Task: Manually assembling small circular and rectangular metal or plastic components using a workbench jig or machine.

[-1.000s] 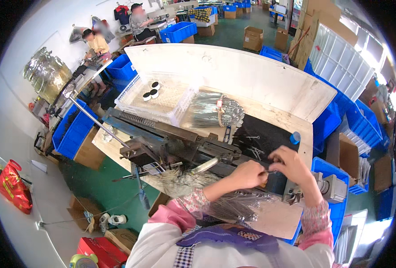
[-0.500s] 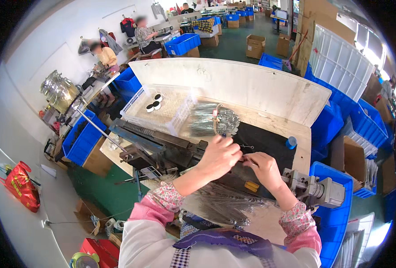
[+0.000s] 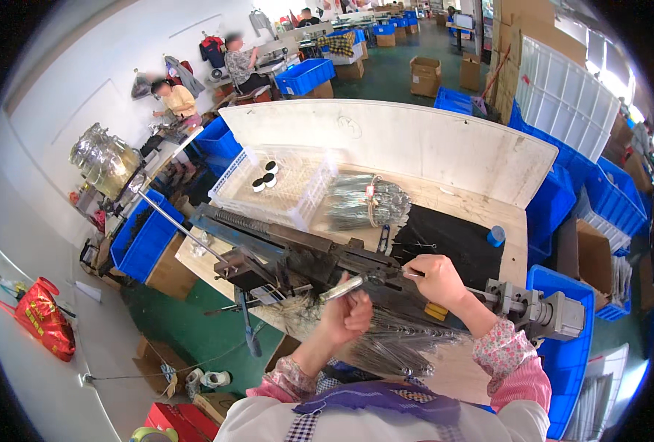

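My left hand (image 3: 347, 320) is closed around a silvery metal lever handle (image 3: 341, 287) at the near side of a long dark metal bench machine (image 3: 297, 254). My right hand (image 3: 437, 280) pinches a small thin piece at the machine's right part; the fingers cover most of it. Just below that hand lies a yellow block (image 3: 436, 311). Many thin metal wires (image 3: 400, 346) are spread on the bench nearest me. Behind the machine rests a tied bundle of wires (image 3: 367, 200), with a small dark hand tool (image 3: 383, 239) in front of it.
A white plastic crate (image 3: 268, 184) with several black-topped round pieces stands behind the machine. A blue spool (image 3: 495, 236) sits by a black mat (image 3: 452, 243). A grey motor-like unit (image 3: 544, 313) juts out at the right. A pale board (image 3: 386, 140) bounds the bench's back.
My left hand has moved down and left, from beside my right hand to the lever handle. My right hand stays near the machine, still pinching. The view has shifted slightly.
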### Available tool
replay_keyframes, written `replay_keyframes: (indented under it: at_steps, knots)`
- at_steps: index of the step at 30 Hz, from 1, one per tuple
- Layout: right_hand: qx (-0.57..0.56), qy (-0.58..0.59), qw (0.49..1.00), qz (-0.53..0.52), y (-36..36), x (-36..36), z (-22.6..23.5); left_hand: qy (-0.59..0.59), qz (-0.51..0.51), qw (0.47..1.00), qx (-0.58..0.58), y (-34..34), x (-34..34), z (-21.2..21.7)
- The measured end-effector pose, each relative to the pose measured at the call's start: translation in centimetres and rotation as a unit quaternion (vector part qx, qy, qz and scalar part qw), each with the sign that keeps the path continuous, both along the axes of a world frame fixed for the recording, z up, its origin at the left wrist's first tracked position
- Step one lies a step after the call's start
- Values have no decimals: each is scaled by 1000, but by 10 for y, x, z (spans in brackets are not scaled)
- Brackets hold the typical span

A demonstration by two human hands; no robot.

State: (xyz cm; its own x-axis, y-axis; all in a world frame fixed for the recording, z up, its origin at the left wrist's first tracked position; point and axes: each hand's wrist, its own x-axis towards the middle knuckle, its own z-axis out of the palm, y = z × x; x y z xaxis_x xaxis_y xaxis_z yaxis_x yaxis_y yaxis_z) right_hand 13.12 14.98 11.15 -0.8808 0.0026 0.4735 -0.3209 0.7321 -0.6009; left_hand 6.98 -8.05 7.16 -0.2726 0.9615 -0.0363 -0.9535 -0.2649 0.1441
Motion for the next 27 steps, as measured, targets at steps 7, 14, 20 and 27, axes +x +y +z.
replay_keyframes:
  at_steps: [7, 14, 20, 27]
  knots:
    - [-16, -35, 999, -11, 1, 15, -7, 519, 32, 771, -368, 43, 66, 11]
    - [82, 137, 987, -19, -3, 20, 12, 600, 69, 643, -472, 32, 55, 3]
    - [26, -58, 997, -39, -13, 119, -53, 642, 544, 215, -496, -106, 53, -12]
    - [154, -152, 945, -243, 9, 86, -93, 252, 511, 510, -644, -184, 36, -62]
